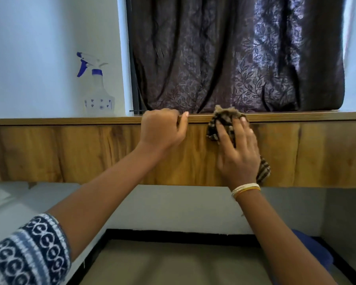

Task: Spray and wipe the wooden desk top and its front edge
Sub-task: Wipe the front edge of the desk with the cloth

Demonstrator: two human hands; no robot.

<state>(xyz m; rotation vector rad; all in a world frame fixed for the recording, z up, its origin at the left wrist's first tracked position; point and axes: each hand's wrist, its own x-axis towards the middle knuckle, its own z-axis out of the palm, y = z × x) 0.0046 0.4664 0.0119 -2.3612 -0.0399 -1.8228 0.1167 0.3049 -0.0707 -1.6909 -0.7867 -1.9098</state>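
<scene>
Desk front edge (296, 117) runs as a thin wooden strip across the view, with the wide wooden front panel (70, 153) dropping below it; the desk top itself is seen almost edge-on, so little of its surface shows. Against this panel the right hand (237, 153) lies flat, fingers spread and pointing up, pressing a dark striped cloth (224, 118) to the wood. The cloth bunches above the fingertips over the edge, and one corner of it pokes out below the heel of the palm, beside a banded bracelet (246, 189) on the wrist. Just beside that grip, on its left, the left hand (162, 130) hooks over the edge, fingers curled onto the top and thumb lying along the strip, holding nothing but the desk. Farther left of both hands, a clear spray bottle (98, 93) with a blue trigger stands upright on the desk top, against the white wall. Behind the cloth hangs a dark leaf-patterned curtain (234, 58).
</scene>
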